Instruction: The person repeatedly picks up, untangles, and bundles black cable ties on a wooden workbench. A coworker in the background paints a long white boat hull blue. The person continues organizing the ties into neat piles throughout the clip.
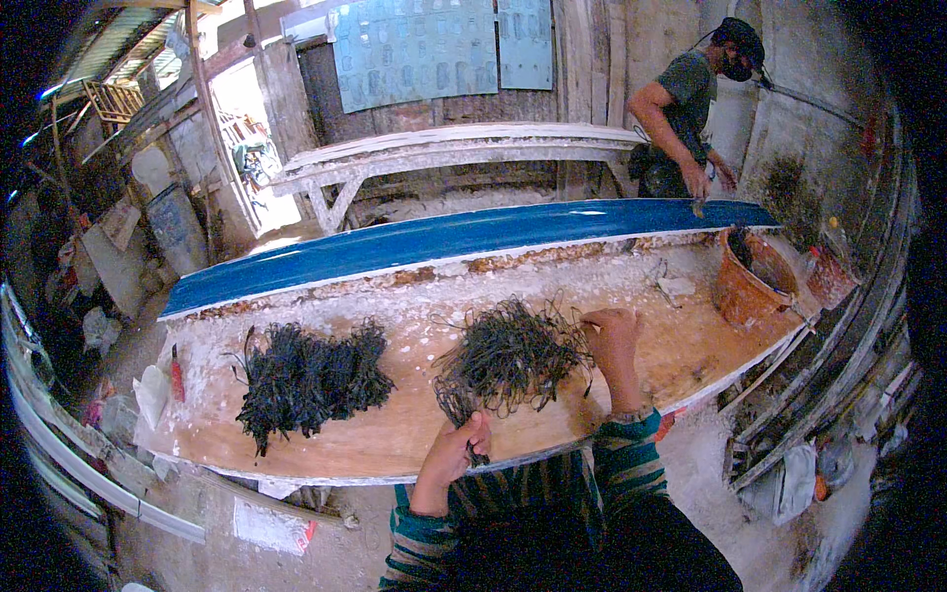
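Observation:
My left hand (454,452) is closed around a small bunch of dark, stringy strands (457,400) at the near edge of the wooden table. Beyond it lies a loose, tangled pile of the same thin dark strands (518,345). At the right side of that pile is my right hand (614,340), its fingers bent and drawn together over the strand ends; what they pinch is too small to make out. Left of both hands, thicker dark bundles (314,380) lie side by side in a row on the table (395,444).
A long blue board (444,241) runs along the table's far side. An orange bucket (750,286) stands at the right end. Across the board, a co-worker (691,109) bends over it with a hand lowered. Behind stands a whitish bench (454,148). A red-handled tool (177,375) lies far left.

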A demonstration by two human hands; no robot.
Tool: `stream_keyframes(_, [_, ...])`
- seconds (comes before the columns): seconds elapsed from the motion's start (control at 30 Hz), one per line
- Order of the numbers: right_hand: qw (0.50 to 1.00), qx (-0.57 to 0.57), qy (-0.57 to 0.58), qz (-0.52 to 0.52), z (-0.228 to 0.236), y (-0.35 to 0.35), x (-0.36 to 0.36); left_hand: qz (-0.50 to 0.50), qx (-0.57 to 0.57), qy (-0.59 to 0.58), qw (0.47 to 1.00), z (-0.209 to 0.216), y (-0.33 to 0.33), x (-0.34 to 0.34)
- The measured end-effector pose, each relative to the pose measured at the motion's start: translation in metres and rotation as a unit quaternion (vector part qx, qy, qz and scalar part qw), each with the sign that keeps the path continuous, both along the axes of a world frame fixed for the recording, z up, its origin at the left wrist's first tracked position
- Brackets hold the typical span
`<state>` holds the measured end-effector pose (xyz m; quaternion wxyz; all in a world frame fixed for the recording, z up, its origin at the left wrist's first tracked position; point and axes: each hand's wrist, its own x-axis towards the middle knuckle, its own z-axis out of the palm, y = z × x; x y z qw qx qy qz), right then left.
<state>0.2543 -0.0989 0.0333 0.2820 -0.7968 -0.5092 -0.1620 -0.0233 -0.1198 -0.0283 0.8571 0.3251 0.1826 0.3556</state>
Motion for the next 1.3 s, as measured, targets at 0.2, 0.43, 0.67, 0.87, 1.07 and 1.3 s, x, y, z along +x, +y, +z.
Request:
stream_keyframes(0.2, [0.996, 0.087, -0.011, 0.001, 0.016, -0.017, 0.001, 0.016, 0.006, -0.01, 1.0, 0.002, 0.0, 0.0])
stream_keyframes(0.43, [0.992, 0.059, 0.001, 0.114, 0.03, -0.037, -0.034, 0.076, 0.033, -0.001, 0.997, 0.006, -0.001, 0.002])
stream_keyframes(0.67, [0.959, 0.091, 0.118, 0.24, 0.022, -0.055, -0.069, 0.166, 0.02, -0.027, 0.986, 0.008, -0.004, 0.005])
stream_keyframes(0.87, [0.932, 0.07, 0.199, 0.296, 0.01, -0.059, -0.087, 0.167, 0.084, 0.017, 0.982, 0.012, -0.006, 0.007])
stream_keyframes(1.07, [0.941, 0.066, 0.158, 0.292, 0.014, -0.061, -0.098, 0.161, 0.027, 0.017, 0.986, 0.006, -0.003, 0.005])
stream_keyframes(1.3, [0.943, 0.067, 0.157, 0.287, 0.018, -0.057, -0.095, 0.166, 0.036, 0.074, 0.983, 0.008, -0.005, 0.006])
